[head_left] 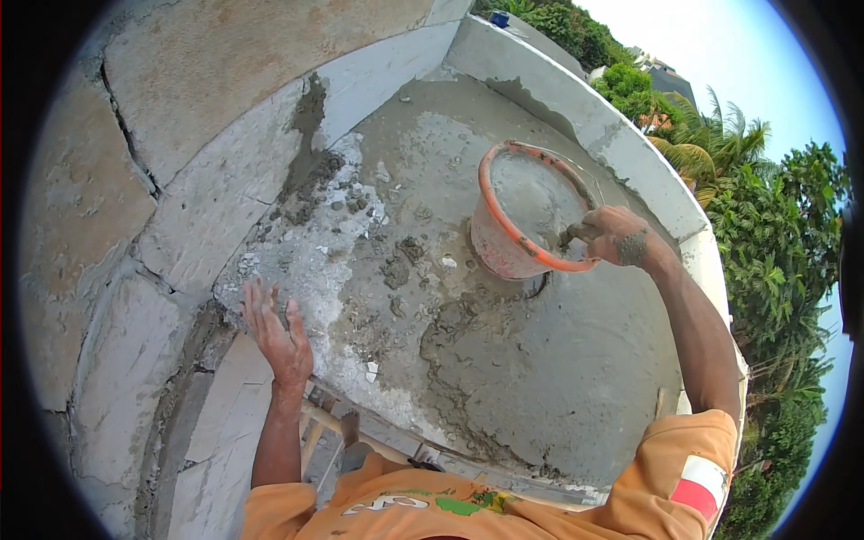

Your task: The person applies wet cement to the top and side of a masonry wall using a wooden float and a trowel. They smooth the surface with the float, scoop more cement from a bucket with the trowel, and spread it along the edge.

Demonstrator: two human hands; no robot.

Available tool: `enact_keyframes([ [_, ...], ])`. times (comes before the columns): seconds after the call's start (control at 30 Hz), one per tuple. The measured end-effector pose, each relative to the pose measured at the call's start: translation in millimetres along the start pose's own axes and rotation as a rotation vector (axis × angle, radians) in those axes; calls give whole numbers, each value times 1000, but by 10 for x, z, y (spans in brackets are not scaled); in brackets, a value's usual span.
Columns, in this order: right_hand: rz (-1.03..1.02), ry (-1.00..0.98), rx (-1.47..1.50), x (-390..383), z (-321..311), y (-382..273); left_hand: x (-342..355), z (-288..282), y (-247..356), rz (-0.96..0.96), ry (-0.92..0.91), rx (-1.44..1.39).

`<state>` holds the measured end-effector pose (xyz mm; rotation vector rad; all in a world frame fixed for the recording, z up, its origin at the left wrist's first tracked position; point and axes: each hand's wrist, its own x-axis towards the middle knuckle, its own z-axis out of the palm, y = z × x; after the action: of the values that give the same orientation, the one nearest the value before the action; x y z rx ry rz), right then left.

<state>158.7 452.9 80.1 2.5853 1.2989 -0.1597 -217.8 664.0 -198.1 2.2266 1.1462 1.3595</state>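
My right hand [614, 236] reaches into an orange-rimmed bucket [504, 241] smeared with grey cement, its fingers curled at the near rim, possibly around a small tool that I cannot make out. The bucket stands on a concrete slab [558, 378] covered with wet grey mortar. My left hand [277, 331] rests flat with fingers spread on the slab's rough, whitish left edge and holds nothing. Orange sleeves cover both my upper arms.
A plastered block wall [180, 180] with mortar joints curves along the left. A low parapet [612, 135] bounds the slab's far side, with treetops and roofs far below. A wooden ladder or scaffold piece [317, 423] and a foot show beneath the slab's near edge.
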Motion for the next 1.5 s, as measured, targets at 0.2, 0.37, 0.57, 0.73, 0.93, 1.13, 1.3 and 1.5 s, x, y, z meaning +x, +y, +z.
enact_keyframes([
  [0.2, 149, -168, 220, -34, -133, -147, -5, -34, -19, -6, -17, -30],
  [0.37, 153, -128, 365, 127, -51, -204, 8, -28, -6, 24, -26, -28],
  [0.57, 181, -120, 547, 20, -25, -245, 15, -7, -33, 45, 2, -43],
  [0.73, 247, -22, 661, -119, -27, -300, 30, -49, -76, 78, 67, -38],
  [0.93, 203, -12, 629, -187, 83, -176, -30, 26, -98, 66, 78, -64],
  [1.13, 202, 69, 738, -369, 92, -125, -9, 5, -32, 59, 69, -47],
  [1.3, 209, 164, 699, -630, -49, -126, -34, 25, -75, 79, 86, -29],
  [1.5, 189, 142, 734, -1296, 84, -372, -29, 22, -78, 57, 101, -37],
])
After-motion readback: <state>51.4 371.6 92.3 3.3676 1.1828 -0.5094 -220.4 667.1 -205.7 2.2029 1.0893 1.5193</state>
